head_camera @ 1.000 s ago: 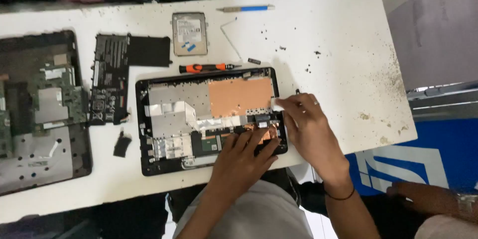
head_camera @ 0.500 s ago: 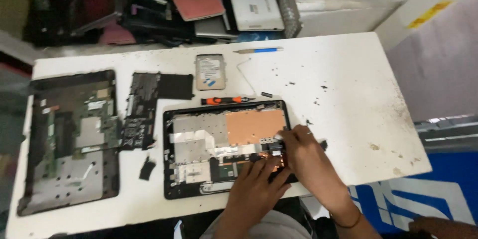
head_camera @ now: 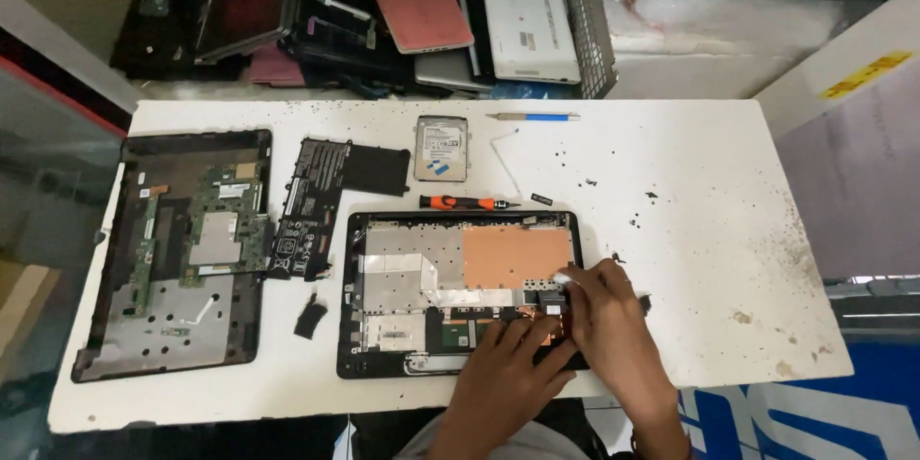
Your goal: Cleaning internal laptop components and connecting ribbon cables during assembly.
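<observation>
White table (head_camera: 690,230); yellow sign (head_camera: 865,75) far right. Left hand (head_camera: 506,369), right hand (head_camera: 606,311) curled on open laptop (head_camera: 460,292), grip unclear. Silver drive (head_camera: 441,149), blue label.

White rectangular label with small blue patches on silver hard drive (head_camera: 441,148), table's far centre. Pale label strips on black battery pack (head_camera: 309,206) (left of opened laptop). Yellow sticker (head_camera: 865,75) slanting on grey panel, far right.

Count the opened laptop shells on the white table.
2: one laptop base with an exposed motherboard at the table's left end; one laptop shell at centre, under both hands. Others may be hidden.
</observation>
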